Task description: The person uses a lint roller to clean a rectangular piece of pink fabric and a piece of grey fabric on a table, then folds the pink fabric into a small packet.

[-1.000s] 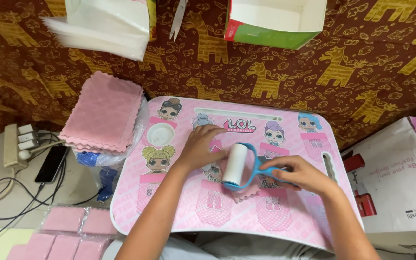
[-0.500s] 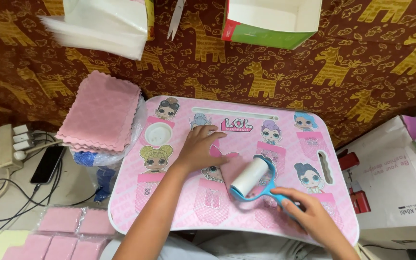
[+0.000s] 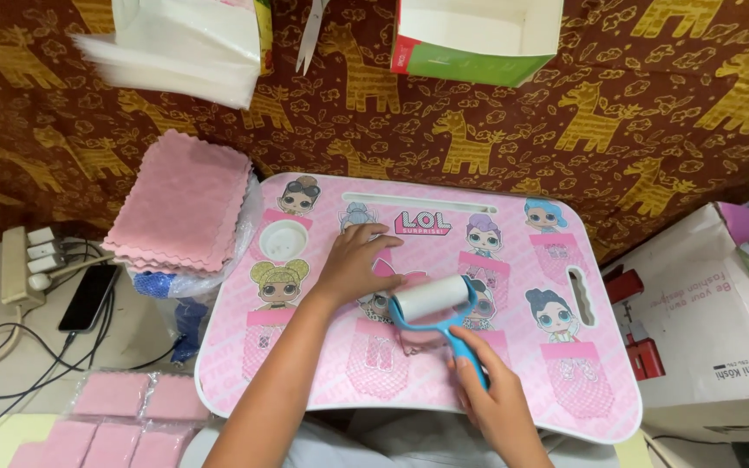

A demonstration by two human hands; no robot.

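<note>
Your right hand (image 3: 494,394): closed around the blue handle of a lint roller (image 3: 435,305), gripping it near the near edge of the pink bench (image 3: 600,407). The roller's white drum lies crosswise at the middle of the bench top, touching the surface, just right of your other hand.

Your left hand (image 3: 357,264): open, fingers spread, palm pressed flat on the bench, holding nothing.

Bench top: pink, printed with cartoon doll figures, with a round cup recess (image 3: 286,240) at its left and a slot along the far edge.

To the left of the bench: a stack of pink zigzag-edged cloths (image 3: 182,208); a phone (image 3: 88,297) and a power strip (image 3: 28,260) with cables on the floor; bagged pink cloths (image 3: 123,407) at the near left.

To the right: a white cardboard box (image 3: 704,321).
</note>
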